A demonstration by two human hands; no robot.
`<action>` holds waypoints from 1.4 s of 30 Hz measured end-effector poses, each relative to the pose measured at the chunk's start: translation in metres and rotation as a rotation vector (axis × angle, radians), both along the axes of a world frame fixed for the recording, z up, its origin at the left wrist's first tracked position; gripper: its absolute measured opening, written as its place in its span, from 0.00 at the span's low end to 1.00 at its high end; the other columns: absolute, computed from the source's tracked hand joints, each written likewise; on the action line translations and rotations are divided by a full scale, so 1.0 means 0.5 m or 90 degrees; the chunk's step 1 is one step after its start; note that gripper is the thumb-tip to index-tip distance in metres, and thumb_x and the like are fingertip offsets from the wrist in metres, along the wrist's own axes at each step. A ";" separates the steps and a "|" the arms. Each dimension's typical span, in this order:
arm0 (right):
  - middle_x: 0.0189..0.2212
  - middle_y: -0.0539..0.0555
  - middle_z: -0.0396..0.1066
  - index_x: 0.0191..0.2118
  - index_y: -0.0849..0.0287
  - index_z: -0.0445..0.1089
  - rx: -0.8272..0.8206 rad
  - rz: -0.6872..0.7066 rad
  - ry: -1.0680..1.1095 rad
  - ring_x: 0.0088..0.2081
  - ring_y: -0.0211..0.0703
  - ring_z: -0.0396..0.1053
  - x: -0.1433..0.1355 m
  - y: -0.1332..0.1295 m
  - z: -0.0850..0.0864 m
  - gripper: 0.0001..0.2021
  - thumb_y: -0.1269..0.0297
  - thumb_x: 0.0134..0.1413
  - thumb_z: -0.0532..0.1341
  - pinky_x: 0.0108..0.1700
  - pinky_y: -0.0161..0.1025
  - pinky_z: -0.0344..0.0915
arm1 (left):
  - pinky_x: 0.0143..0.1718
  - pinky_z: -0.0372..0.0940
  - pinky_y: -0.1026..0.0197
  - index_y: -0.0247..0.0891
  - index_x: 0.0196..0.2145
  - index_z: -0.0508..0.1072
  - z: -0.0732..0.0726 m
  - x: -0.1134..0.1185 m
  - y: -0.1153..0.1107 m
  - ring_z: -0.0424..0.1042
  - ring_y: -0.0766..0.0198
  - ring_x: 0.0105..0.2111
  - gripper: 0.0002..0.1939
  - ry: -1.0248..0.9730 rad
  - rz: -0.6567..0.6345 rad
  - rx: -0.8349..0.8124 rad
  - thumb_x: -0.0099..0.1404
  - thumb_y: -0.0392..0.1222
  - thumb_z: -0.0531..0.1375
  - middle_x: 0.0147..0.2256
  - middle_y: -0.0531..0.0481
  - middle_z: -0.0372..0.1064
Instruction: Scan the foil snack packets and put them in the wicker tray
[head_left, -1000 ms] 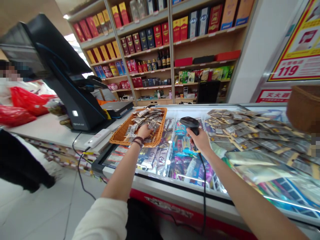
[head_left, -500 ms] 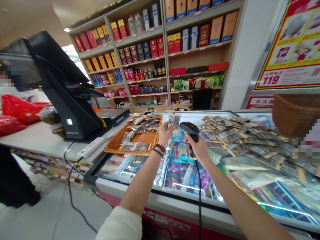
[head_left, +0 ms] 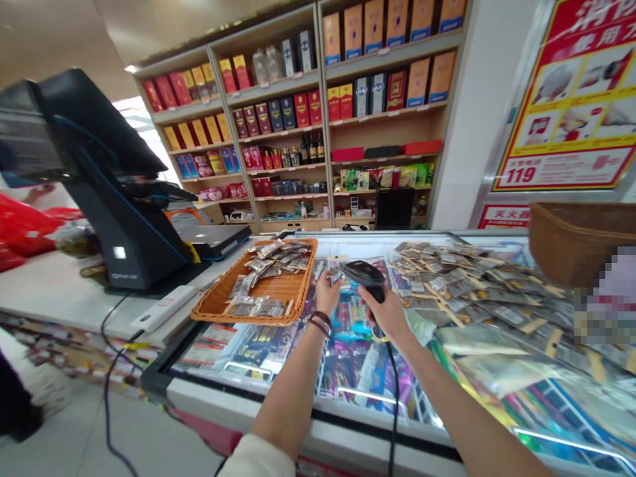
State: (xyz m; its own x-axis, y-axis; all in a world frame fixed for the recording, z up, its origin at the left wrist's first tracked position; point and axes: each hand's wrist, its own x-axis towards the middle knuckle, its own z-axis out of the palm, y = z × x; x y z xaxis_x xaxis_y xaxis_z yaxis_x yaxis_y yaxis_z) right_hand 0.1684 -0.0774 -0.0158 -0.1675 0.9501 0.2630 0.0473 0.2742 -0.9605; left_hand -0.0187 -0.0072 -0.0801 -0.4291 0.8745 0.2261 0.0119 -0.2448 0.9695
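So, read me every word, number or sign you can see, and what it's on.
"119": red-and-yellow poster.
"消": top of that poster, next character cut by the picture edge.
"使用": under that, also cut off.
"灭火器": red-and-white sign below.
Too small or blurred: marks on the terminal and scanner, boxes, packets in the orange basket, other poster print.

Right fingers (head_left: 368,300) grip a scanner (head_left: 365,272) — left fingers (head_left: 325,283), seemingly, a packet (head_left: 338,261).
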 end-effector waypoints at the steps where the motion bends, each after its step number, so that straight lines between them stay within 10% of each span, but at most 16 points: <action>1: 0.11 0.49 0.65 0.25 0.51 0.66 0.001 -0.001 -0.005 0.12 0.42 0.61 -0.002 0.002 -0.004 0.28 0.28 0.48 0.66 0.17 0.39 0.57 | 0.53 0.73 0.50 0.40 0.44 0.74 0.000 0.002 0.000 0.80 0.52 0.47 0.16 0.014 0.034 0.006 0.58 0.35 0.69 0.41 0.43 0.80; 18: 0.11 0.49 0.65 0.25 0.52 0.68 -0.001 0.007 -0.021 0.12 0.42 0.63 -0.005 0.012 -0.028 0.27 0.30 0.49 0.66 0.17 0.38 0.58 | 0.57 0.72 0.51 0.39 0.43 0.75 0.010 0.014 -0.013 0.81 0.54 0.46 0.16 0.035 0.072 0.028 0.57 0.30 0.69 0.39 0.45 0.81; 29: 0.17 0.51 0.72 0.25 0.53 0.68 -0.013 -0.050 0.041 0.12 0.39 0.63 0.065 0.041 0.024 0.28 0.32 0.42 0.70 0.15 0.37 0.59 | 0.53 0.75 0.51 0.39 0.44 0.75 0.049 0.023 -0.005 0.81 0.57 0.44 0.14 0.046 0.070 -0.059 0.60 0.37 0.70 0.42 0.47 0.79; 35: 0.17 0.51 0.71 0.26 0.53 0.67 0.005 -0.149 0.043 0.14 0.39 0.64 0.217 0.070 0.052 0.27 0.33 0.42 0.72 0.15 0.37 0.60 | 0.46 0.76 0.55 0.35 0.47 0.76 0.135 0.119 0.075 0.81 0.59 0.36 0.17 -0.027 0.008 -0.081 0.62 0.40 0.71 0.36 0.45 0.79; 42: 0.22 0.51 0.75 0.29 0.54 0.67 0.020 -0.261 0.059 0.14 0.38 0.64 0.381 0.031 0.068 0.29 0.33 0.39 0.74 0.15 0.37 0.62 | 0.61 0.71 0.52 0.31 0.41 0.79 0.242 0.347 0.161 0.81 0.53 0.49 0.11 -0.160 -0.242 -0.031 0.60 0.33 0.72 0.38 0.41 0.81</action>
State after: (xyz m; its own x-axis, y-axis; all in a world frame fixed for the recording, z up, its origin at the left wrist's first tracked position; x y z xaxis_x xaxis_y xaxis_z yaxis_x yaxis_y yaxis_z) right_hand 0.3589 -0.0621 0.0181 0.2484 0.9246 0.2889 0.0721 0.2798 -0.9573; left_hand 0.1548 0.0735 0.0410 -0.1125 0.9875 0.1104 -0.3073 -0.1403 0.9412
